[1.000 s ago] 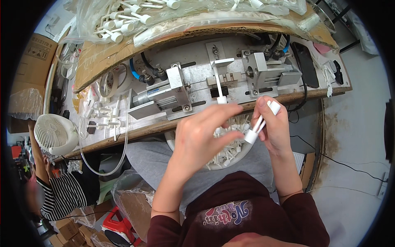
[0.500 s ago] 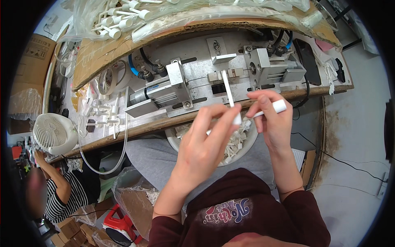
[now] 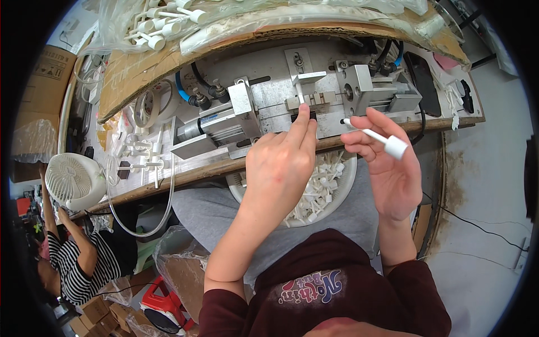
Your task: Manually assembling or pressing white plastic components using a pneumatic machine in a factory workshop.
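One white rod [image 3: 300, 92] already lies at the upper-centre metal fixture [image 3: 322, 98], against the left hand's [image 3: 281, 162] extended fingers, grip unclear, while right of centre the right hand [image 3: 393, 178] grasps a capped rod [image 3: 378, 137], not yet there.

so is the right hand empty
No, the right hand holds a white capped stick across its fingers.

Pale grey floor [image 3: 483, 180], stained brown along one side, spread right of the wooden-edged bench [image 3: 208, 176], a thin dark cable [image 3: 477, 226] crossing it. A whitish wall [image 3: 84, 25] showed at upper left.
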### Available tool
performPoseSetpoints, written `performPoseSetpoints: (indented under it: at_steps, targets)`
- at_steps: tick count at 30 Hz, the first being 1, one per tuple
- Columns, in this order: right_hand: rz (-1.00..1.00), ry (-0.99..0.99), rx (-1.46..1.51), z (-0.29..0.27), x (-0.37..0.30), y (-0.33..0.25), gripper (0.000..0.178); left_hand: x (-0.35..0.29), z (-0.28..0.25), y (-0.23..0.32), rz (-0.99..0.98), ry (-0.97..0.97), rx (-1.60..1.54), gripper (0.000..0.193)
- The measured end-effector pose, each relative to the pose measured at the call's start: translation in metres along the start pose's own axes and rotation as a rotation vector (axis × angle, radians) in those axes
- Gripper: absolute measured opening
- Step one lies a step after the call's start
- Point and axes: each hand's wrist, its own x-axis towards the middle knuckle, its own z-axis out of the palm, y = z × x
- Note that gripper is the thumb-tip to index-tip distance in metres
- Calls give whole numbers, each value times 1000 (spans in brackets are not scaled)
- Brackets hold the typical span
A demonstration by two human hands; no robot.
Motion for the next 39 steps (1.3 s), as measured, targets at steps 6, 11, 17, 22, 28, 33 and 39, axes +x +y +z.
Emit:
performPoseSetpoints:
  at_steps: [6,11,17,22,28,33,39]
  targets:
    - [-184,-115,-279,1,-5,0,39,0,-10,-2,-19,-35,-39,26]
    - [-547,-205,-1085,3,10,0,34,-13,-30,-4,-80,54,-260,28]
    - [-557,-359,-1347,11,28,14,26,-48,-39,-7,-88,95,-375,28]
    - [-556,-385,-1449,14,40,25,16,-62,-45,-2,-135,21,-461,29]
    - [-506,-417,-1446,20,43,21,16,-78,-32,-4,-123,39,-492,23]
    - [-401,-517,-1473,30,57,0,24,-98,-29,-12,-116,29,-421,20]
    - [-620,-358,-1191,103,151,-15,18,-165,-8,-34,-258,153,-278,20]
